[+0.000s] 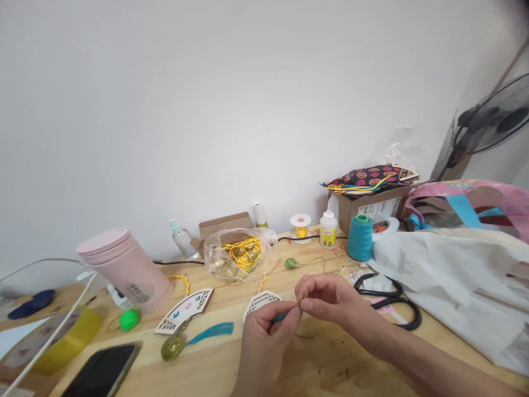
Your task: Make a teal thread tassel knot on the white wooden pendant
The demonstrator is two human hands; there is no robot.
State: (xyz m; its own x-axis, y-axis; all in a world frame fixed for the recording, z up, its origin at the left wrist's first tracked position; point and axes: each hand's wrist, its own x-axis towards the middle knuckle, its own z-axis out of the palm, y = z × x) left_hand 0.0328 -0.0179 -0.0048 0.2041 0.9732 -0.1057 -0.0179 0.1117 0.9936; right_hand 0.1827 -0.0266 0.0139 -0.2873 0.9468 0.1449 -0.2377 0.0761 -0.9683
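Observation:
Above the wooden tabletop my left hand [269,335] is closed in a pinch, and a bit of blue thread [281,317] shows between its fingers. My right hand [330,298] meets it fingertip to fingertip, closed on something small and dull green or brown, too small to name. A pale octagonal lattice ornament [261,301] with a yellow cord lies just behind my left hand. To its left is a fan-shaped ornament [185,311] with a gold bead [173,347] and a blue tassel [211,332].
Black-handled scissors [407,314] and white cloth [450,281] lie right. Behind are a teal thread cone [360,238], glue bottle [328,230], yellow cord spool [301,226], green ball of thread [291,263] and plastic bag [215,253]. A pink tumbler [130,270], tape roll [70,336] and phone [101,372] occupy the left.

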